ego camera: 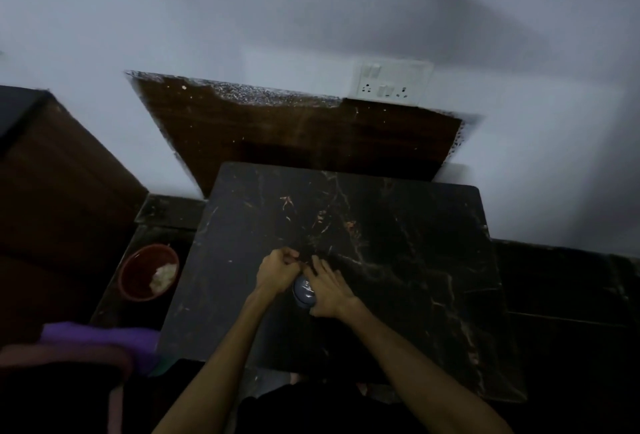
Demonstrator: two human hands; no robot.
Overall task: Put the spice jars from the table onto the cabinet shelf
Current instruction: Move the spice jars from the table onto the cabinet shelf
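- Two hands are seen at the frame's lower middle, over a dark table (398,225).
- One jar (304,291) is gripped by the right hand (329,290).
- Fingers of the left hand (277,271) are curled; what they pinch cannot be told.

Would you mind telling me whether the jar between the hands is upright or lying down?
Cannot tell: the jar is dim and mostly hidden between the left hand and right hand.

Both forearms bare (no sleeves show), left grip (277,272) and right grip (329,290) ungloved.
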